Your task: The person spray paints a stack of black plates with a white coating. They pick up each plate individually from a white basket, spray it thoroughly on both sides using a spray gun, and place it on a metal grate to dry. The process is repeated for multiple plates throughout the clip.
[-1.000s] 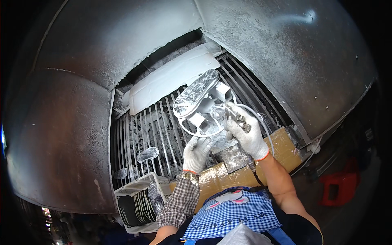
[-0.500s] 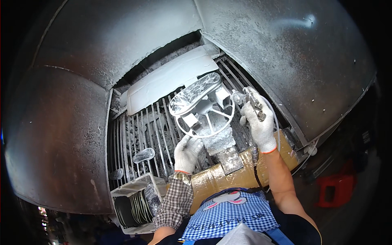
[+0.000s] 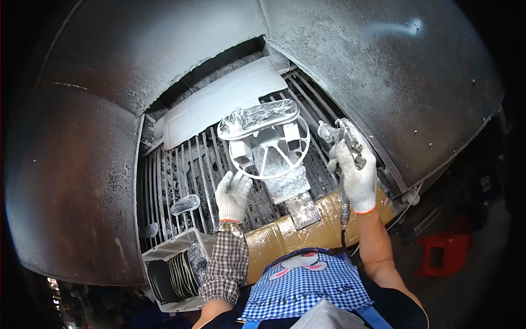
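A pale round plastic part with spokes and a flat oval top (image 3: 266,141) stands on a paint-caked stand (image 3: 293,192) over a metal grate (image 3: 181,175). My left hand (image 3: 233,193), in a white knit glove, touches the part's lower left rim with its fingertips. My right hand (image 3: 356,172), also gloved, grips a metal spray gun (image 3: 342,140) to the right of the part, nozzle pointing left toward it. A hose (image 3: 344,219) hangs down from the gun.
Curved grey booth walls (image 3: 383,71) coated in overspray surround the grate. A white panel (image 3: 219,101) leans at the back. A brown taped ledge (image 3: 318,219) runs along the front. A white crate (image 3: 170,268) of dark discs sits lower left. A red stool (image 3: 441,255) stands right.
My right hand with the spray gun has swung from in front of the part out to its right side. The part has turned, and my left hand stayed at its lower rim.
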{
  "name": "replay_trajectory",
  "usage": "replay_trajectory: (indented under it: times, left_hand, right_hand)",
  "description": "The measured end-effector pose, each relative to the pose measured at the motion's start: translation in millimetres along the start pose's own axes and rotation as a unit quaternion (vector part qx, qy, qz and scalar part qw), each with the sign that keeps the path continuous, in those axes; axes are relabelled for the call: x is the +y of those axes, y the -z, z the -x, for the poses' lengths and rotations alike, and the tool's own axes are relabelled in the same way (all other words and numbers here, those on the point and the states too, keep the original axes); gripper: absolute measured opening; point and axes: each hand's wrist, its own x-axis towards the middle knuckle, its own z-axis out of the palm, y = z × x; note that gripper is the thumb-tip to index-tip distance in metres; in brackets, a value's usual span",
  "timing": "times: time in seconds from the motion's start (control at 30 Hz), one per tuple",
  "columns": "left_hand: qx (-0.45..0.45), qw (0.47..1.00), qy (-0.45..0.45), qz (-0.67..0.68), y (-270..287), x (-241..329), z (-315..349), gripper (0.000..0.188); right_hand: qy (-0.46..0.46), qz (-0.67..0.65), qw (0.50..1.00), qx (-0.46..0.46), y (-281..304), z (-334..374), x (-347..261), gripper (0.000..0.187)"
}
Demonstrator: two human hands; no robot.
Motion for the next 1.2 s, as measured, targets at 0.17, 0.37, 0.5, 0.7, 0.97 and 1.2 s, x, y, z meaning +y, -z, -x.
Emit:
replay_trajectory:
  times: [0.17, 0.37, 0.5, 0.7, 0.97, 1.2]
  left_hand:
    - [-0.032, 0.998, 0.029, -0.042, -12, -35, 14, 0.026]
    - [-0.066, 0.993, 0.090, 0.050, -21, -67, 23, 0.035]
    - [-0.049, 0.994, 0.080, 0.054, -17, -59, 17, 0.033]
    - [-0.026, 0.997, 0.071, 0.028, -15, -40, 17, 0.035]
    - [0.001, 0.999, 0.031, 0.023, 6, -14, -3, 0.026]
    - [0.008, 1.000, -0.006, 0.014, 15, -7, -13, 0.025]
  right_hand:
    - [-0.005, 0.022, 0.999, -0.036, -5, 13, -5, 0.056]
    - [0.012, -0.006, 1.000, 0.006, -2, 16, -5, 0.055]
    - [-0.030, 0.022, 0.999, -0.028, -2, 23, -22, 0.054]
    - [-0.015, 0.003, 1.000, -0.017, 12, 22, -19, 0.052]
    - [-0.044, 0.015, 0.998, -0.045, 11, 32, -25, 0.052]
    - [-0.052, -0.004, 0.997, -0.063, 3, 39, -26, 0.052]
